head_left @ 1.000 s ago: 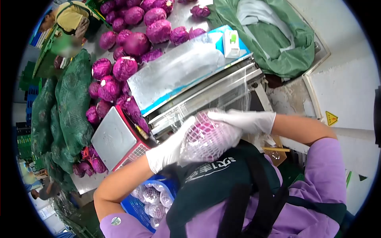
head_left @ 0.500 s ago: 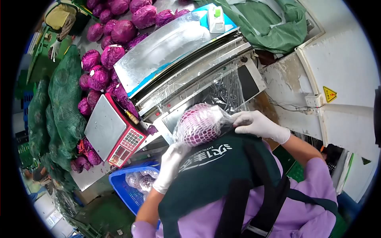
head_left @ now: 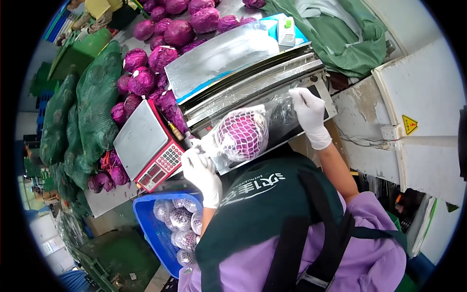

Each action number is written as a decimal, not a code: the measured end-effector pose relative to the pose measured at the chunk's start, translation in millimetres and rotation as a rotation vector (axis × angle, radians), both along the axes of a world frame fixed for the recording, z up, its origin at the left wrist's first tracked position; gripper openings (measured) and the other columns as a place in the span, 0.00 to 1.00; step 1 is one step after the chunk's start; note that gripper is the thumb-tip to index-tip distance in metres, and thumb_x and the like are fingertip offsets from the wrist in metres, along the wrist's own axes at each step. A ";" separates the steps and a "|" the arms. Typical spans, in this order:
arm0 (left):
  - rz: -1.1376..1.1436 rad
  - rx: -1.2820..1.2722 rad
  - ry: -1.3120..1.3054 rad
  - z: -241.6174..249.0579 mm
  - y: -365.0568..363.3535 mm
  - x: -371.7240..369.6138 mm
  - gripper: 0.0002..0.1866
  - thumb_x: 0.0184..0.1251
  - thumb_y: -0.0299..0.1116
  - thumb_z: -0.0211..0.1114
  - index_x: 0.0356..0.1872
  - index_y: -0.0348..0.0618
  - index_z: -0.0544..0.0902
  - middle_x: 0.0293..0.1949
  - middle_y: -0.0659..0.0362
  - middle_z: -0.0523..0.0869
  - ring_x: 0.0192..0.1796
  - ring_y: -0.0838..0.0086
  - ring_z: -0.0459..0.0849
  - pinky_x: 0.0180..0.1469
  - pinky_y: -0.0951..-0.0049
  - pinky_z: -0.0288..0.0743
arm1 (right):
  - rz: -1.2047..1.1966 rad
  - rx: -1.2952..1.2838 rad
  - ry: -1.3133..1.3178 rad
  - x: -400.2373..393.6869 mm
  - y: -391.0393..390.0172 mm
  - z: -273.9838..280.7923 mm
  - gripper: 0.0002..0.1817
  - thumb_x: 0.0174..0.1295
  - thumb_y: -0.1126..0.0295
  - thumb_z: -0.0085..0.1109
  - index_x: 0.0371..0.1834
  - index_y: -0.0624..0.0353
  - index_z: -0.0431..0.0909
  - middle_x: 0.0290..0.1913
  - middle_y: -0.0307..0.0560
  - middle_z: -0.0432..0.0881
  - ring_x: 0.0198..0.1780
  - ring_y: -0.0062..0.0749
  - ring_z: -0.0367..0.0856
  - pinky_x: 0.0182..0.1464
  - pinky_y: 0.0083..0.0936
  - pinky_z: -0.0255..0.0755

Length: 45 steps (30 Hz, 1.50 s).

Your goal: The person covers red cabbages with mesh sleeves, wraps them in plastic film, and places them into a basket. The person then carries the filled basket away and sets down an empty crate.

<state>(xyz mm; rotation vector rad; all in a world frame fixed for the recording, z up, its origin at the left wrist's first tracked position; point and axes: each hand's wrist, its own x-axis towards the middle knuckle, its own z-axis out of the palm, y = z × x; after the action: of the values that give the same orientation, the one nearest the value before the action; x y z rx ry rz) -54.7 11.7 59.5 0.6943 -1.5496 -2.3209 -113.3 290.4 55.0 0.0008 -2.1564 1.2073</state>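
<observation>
A red cabbage in a white foam net [head_left: 242,135] rests on the front plate of the film wrapping machine [head_left: 253,92], with clear plastic film around it. My gloved left hand [head_left: 202,176] is closed on the gathered film at the cabbage's left end. To the right and farther back, my gloved right hand [head_left: 310,116] pinches the film, which stretches between it and the cabbage. Both hands' fingertips are partly hidden by folds of film.
Left of the machine stands a red digital scale [head_left: 153,153]. A blue basket [head_left: 141,214] holds several wrapped cabbages. Loose red cabbages [head_left: 179,33] and green mesh sacks [head_left: 99,97] lie behind and left. A green cloth [head_left: 335,44] is at back right; another person [head_left: 104,12] is far left.
My right hand has moved up and away, drawing the film out to the right. The cabbage has gone from against my apron onto the machine's plate. My left hand has shifted slightly left and up.
</observation>
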 end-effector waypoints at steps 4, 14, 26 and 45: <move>0.082 -0.023 -0.095 14.5 -25.8 20.7 0.10 0.77 0.37 0.56 0.35 0.45 0.73 0.17 0.71 0.61 0.13 0.89 0.53 0.14 0.83 0.44 | 0.008 0.019 -0.151 22.3 6.1 7.0 0.05 0.61 0.74 0.66 0.35 0.64 0.82 0.22 0.46 0.78 0.21 0.23 0.75 0.27 0.20 0.70; 0.061 -0.121 -0.291 -58.1 -75.0 31.4 0.10 0.76 0.36 0.56 0.32 0.44 0.75 0.14 0.73 0.61 0.13 0.90 0.55 0.14 0.83 0.45 | 0.205 0.156 -0.280 24.8 -13.7 27.5 0.05 0.61 0.73 0.65 0.36 0.64 0.82 0.27 0.50 0.81 0.24 0.33 0.78 0.30 0.24 0.73; -0.287 -0.177 -0.356 -20.7 -70.0 32.3 0.10 0.75 0.33 0.58 0.30 0.44 0.76 0.15 0.72 0.66 0.14 0.91 0.57 0.16 0.83 0.45 | -0.033 0.120 -0.680 92.6 21.4 58.0 0.05 0.61 0.73 0.66 0.35 0.63 0.84 0.21 0.44 0.80 0.22 0.17 0.74 0.28 0.18 0.69; -0.046 -0.839 -0.255 -123.1 -23.8 5.3 0.13 0.74 0.36 0.55 0.36 0.34 0.78 0.26 0.42 0.81 0.24 0.56 0.78 0.33 0.61 0.73 | 0.383 0.334 -0.467 2.0 -92.1 -87.3 0.10 0.65 0.60 0.61 0.31 0.53 0.80 0.23 0.47 0.79 0.24 0.34 0.81 0.27 0.27 0.73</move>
<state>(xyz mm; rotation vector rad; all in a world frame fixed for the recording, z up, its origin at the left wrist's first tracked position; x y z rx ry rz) -49.5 -12.0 -63.6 0.7241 -2.4069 -1.3939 -111.4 198.3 -32.3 0.3177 -2.8479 1.1099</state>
